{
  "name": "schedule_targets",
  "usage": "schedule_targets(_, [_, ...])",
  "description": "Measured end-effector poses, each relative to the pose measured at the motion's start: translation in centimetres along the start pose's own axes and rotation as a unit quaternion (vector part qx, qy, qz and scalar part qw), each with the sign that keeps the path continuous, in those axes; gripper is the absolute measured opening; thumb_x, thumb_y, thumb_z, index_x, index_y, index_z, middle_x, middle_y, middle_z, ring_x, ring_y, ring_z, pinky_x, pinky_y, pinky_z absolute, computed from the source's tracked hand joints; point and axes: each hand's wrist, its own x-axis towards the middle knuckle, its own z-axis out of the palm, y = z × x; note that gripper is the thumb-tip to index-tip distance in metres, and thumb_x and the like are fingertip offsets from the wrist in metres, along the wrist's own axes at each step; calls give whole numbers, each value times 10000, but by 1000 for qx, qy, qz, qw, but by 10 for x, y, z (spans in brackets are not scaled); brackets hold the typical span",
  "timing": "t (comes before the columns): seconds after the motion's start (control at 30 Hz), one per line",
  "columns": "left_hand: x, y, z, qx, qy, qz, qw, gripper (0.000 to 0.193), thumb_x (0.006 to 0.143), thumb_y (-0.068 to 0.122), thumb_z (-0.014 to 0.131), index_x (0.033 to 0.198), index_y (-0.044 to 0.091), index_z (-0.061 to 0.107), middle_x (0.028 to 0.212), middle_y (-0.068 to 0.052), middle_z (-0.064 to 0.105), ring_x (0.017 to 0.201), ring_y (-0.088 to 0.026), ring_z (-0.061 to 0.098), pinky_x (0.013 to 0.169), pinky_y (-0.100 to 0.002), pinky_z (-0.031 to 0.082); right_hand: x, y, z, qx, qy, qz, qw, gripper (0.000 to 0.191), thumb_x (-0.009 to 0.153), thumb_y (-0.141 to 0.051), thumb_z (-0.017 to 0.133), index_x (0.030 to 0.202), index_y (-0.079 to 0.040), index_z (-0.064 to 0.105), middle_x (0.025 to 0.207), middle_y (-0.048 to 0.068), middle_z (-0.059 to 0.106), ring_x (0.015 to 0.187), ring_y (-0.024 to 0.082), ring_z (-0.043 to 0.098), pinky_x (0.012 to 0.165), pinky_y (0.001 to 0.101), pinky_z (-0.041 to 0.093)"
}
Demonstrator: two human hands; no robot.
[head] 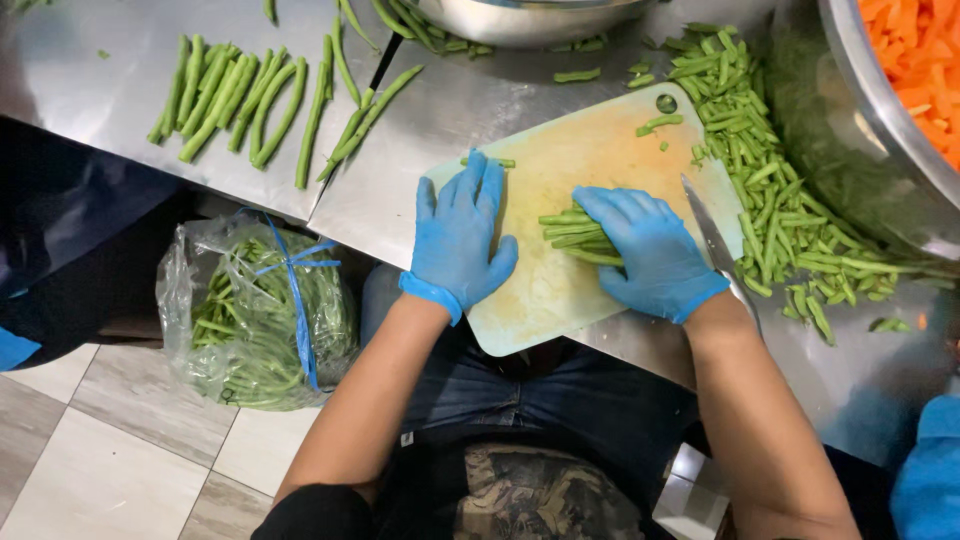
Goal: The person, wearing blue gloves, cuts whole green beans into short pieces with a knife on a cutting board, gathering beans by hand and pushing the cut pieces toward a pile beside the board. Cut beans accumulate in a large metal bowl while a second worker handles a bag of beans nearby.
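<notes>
My left hand [458, 238], in a blue glove, lies flat with fingers apart on the left part of a pale cutting board [560, 150]. My right hand [650, 250], also gloved, is curled over a small bundle of green beans [568, 232] lying across the middle of the board. A knife [712, 238] rests at the board's right edge, just beside my right hand, with neither hand on it. A few cut bean pieces [658, 123] sit near the board's far corner.
A heap of cut beans [780, 200] lies right of the board on the steel table [80, 60]. Whole beans [240, 95] are lined up far left. A steel bowl [880, 100] holds carrot pieces, another bowl [520, 20] stands behind. A plastic bag of beans [260, 315] sits below the table edge.
</notes>
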Motion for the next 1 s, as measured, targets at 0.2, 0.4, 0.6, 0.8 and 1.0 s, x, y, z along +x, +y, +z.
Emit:
schedule_targets(0.2, [28, -10, 20, 30, -42, -61, 997, 647, 857, 291, 678, 1429, 28, 526, 1202, -154, 592, 1061, -322, 563, 882, -521, 408, -8, 5, -12, 59, 21, -8, 998, 858, 675, -191, 799, 1469, -58, 501, 1451, 204, 562, 1324, 397, 529, 1103, 476, 407])
schedule_targets(0.4, [39, -23, 29, 48, 41, -39, 997, 221, 796, 249, 688, 964, 109, 663, 1054, -119, 620, 972, -331, 584, 780, -477, 440, -14, 15, -16, 42, 12, 58, 997, 712, 693, -281, 858, 1357, -164, 627, 1308, 100, 655, 1225, 326, 597, 1102, 475, 409])
schedule_targets(0.6, [27, 15, 24, -188, -21, 29, 982, 301, 897, 301, 696, 1054, 51, 642, 1023, -146, 614, 951, -361, 605, 823, -491, 488, -17, 23, -9, 47, 22, 65, 997, 623, 739, -267, 846, 1328, -203, 655, 1271, 78, 673, 1211, 301, 619, 1128, 532, 378])
schedule_targets(0.8, [39, 39, 26, -112, -70, 134, 982, 338, 787, 306, 726, 947, 27, 621, 943, -178, 614, 852, -364, 615, 705, -488, 504, -20, 27, -8, 44, 21, 68, 996, 639, 727, -183, 798, 1348, -198, 647, 1263, 87, 669, 1201, 313, 624, 1135, 543, 375])
schedule_targets(1.0, [39, 42, 41, -44, -139, 148, 978, 205, 810, 214, 702, 931, 61, 640, 914, -162, 652, 841, -355, 660, 726, -483, 527, -19, 26, -8, 24, 30, 65, 997, 610, 771, -199, 802, 1358, -192, 639, 1261, 92, 671, 1189, 322, 627, 1127, 565, 364])
